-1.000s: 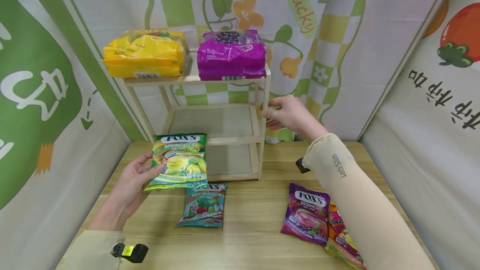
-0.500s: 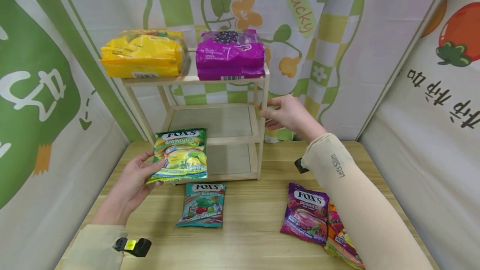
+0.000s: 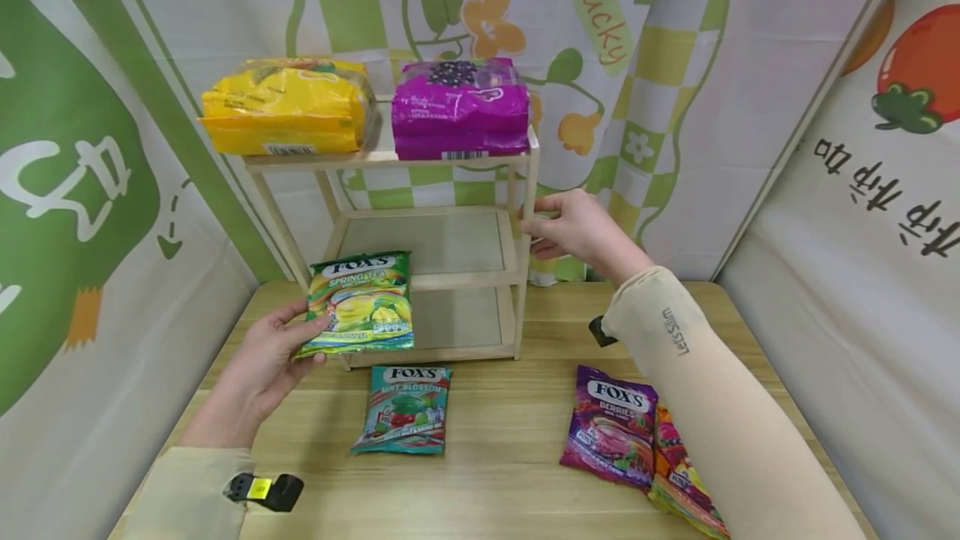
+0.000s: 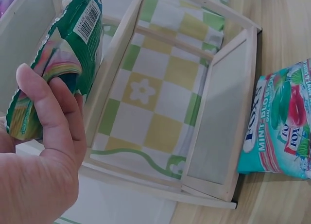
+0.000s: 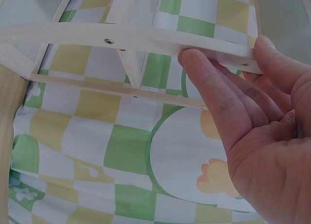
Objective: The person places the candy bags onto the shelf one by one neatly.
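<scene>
Head view: the green Fox's Spring Tea candy bag (image 3: 363, 307) is held up before the left part of the wooden shelf rack (image 3: 465, 280), its printed top leaning toward the middle tier. Whether that edge touches the tier, I cannot tell. The bag extends rightward from the left hand (image 3: 273, 365), the nearer one, which pinches its lower left side, thumb in front and fingers behind; its long axis seems to run toward the rack. The right hand (image 3: 581, 232) grips the right front post (image 3: 524, 261) between thumb and fingers. Six bags show: the held one; one yellow bag (image 3: 288, 111) and one purple bag (image 3: 461, 115) on the top tier; and, on the table (image 3: 510, 440), one Mint Blossom bag (image 3: 408, 411), one Berries bag (image 3: 611, 432) and one orange bag (image 3: 681, 477), partly hidden.
</scene>
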`<action>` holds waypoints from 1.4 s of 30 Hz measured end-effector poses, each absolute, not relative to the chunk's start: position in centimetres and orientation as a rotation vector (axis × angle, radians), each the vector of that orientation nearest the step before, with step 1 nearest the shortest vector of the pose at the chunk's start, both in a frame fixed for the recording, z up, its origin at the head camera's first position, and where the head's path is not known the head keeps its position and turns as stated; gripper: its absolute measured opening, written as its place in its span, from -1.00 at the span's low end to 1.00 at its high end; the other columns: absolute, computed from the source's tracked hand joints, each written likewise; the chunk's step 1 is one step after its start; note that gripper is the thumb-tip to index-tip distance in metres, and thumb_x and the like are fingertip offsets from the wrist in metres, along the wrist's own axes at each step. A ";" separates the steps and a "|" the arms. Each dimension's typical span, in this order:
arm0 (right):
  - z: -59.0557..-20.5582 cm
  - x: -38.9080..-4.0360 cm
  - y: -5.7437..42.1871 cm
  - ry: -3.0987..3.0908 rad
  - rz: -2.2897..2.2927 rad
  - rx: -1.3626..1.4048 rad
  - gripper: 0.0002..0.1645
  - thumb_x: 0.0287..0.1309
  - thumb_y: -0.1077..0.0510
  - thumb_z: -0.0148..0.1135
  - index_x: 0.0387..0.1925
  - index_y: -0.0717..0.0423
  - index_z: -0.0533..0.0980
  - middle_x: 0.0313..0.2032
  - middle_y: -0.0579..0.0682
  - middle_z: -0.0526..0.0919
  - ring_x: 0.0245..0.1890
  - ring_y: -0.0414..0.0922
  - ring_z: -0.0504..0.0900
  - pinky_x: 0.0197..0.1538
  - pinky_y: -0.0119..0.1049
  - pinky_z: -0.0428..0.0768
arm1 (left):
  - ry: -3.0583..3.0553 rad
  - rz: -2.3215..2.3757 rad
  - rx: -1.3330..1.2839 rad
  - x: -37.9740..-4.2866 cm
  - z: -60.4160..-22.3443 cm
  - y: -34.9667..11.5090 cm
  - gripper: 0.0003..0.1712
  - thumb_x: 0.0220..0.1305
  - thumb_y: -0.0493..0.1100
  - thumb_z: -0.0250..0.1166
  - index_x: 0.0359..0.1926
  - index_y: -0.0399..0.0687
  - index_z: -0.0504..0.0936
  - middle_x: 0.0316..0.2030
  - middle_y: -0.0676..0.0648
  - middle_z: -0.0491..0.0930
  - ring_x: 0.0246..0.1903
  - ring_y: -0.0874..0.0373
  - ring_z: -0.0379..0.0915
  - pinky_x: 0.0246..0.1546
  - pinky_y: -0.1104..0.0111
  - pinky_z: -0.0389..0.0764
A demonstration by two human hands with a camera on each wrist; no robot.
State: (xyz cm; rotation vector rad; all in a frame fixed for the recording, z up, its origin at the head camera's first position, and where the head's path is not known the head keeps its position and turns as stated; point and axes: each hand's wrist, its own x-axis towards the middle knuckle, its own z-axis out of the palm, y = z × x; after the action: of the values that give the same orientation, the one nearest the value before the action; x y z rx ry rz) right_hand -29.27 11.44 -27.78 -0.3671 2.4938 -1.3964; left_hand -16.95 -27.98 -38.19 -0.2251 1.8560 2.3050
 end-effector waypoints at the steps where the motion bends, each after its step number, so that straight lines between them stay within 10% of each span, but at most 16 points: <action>1: -27.8 -29.3 11.5 2.493 -1.394 -0.371 -0.22 0.44 0.03 0.24 0.52 0.24 0.22 0.27 0.23 0.58 0.01 0.10 0.74 -0.06 -0.21 0.75 | 1.862 2.299 -0.230 -17.0 -38.1 -28.0 0.02 0.47 -0.14 0.27 0.60 -0.26 -0.24 -0.14 0.05 0.63 -0.27 0.29 0.60 -0.41 0.53 0.63; 14: -27.8 -29.2 11.4 2.503 -1.388 -0.368 -0.22 0.44 0.03 0.24 0.52 0.23 0.22 0.27 0.22 0.58 -0.01 0.07 0.75 -0.05 -0.21 0.75 | 1.744 2.403 -0.303 -17.0 -37.8 -28.2 0.03 0.47 -0.10 0.27 0.63 -0.19 -0.24 -0.09 0.02 0.60 -0.25 0.29 0.58 -0.38 0.54 0.64; 23: -27.6 -28.9 11.3 2.524 -1.371 -0.344 -0.22 0.44 0.01 0.24 0.52 0.20 0.23 0.26 0.20 0.59 -0.07 0.01 0.78 -0.07 -0.21 0.75 | 1.621 2.498 -0.314 -16.3 -37.4 -27.9 -0.03 0.51 -0.14 0.21 0.65 -0.06 -0.24 0.12 -0.05 0.37 -0.03 0.21 0.60 0.01 0.31 0.70; 42: -27.6 -28.9 11.2 2.517 -1.377 -0.338 -0.23 0.44 0.01 0.24 0.52 0.19 0.23 0.25 0.19 0.60 -0.05 0.01 0.77 -0.05 -0.20 0.75 | 1.691 2.758 -0.052 -14.1 -37.3 -25.8 -0.42 0.40 -0.49 0.18 0.33 -0.15 0.19 0.23 -0.09 0.13 0.01 0.13 0.55 0.04 0.23 0.70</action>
State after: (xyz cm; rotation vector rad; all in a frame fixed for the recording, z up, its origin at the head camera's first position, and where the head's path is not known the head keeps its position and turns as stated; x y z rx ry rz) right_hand -28.89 11.22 -27.57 -0.3382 2.5171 -1.3766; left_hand -14.10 -25.84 -37.29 -0.0523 1.6905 2.7578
